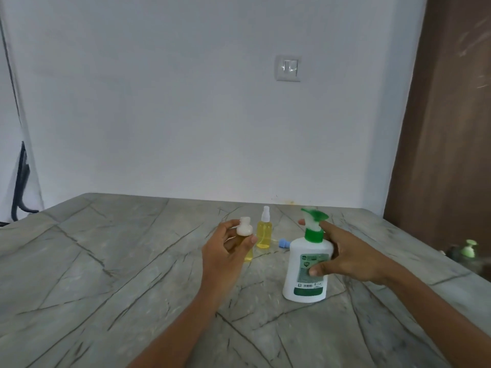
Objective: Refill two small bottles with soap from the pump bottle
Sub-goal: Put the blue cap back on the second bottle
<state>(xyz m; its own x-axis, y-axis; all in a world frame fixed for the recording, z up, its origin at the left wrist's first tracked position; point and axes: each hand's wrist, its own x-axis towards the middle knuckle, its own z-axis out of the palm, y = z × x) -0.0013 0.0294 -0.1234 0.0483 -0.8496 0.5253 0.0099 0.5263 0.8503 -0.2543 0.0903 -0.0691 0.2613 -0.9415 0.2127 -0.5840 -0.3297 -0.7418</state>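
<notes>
Left hand [228,251] grips the open bottle [244,227], thumb and fingers curled round its body. The bottle is upright with its neck uncapped. The upper part looks white, and yellow liquid shows below the fingers. Cannot tell if its base touches the table [119,261], a grey slab with dark veins.

Just right of it, the spray bottle [263,236] stands upright on the table with its white sprayer on, nearly full of yellow liquid. It is close to the open bottle but apart from the hand.

Next right, a blue cap [283,244] lies on the table between the spray bottle and the pump bottle [305,272].

The pump bottle is white with a green label and green pump head, roughly upright and slightly blurred. The nozzle points left, toward the small bottles.

Right hand [353,257] holds the pump bottle by its right side. The thumb presses on the label and the fingers wrap behind. One finger reaches up beside the pump head, though contact with it is unclear.

Far right, at the table edge, is a blurred dark bottle with a green top [468,250], well apart from the rest.

Behind are a white wall with a switch [288,68] and a brown panel [449,128] on the right.
</notes>
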